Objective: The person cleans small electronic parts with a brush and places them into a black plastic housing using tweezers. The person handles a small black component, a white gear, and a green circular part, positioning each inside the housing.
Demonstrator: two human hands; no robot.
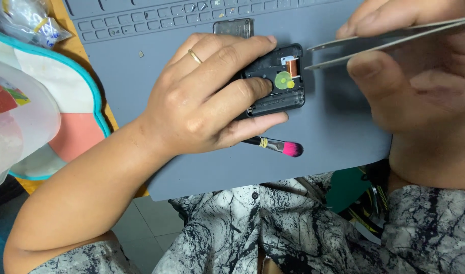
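Clock movement (275,81), opened, lay on my grey mat (344,137); my left hand (202,96) gripped it, my right hand (410,76) pinched tweezers (389,38) beside its coil (291,66).

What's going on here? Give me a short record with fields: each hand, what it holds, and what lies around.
left hand: presses down on an open black clock movement, a yellow-green gear showing inside
right hand: holds metal tweezers, tips just beside the movement's copper coil
surface: grey work mat
nearby: small brush with pink bristles, partly under the left hand
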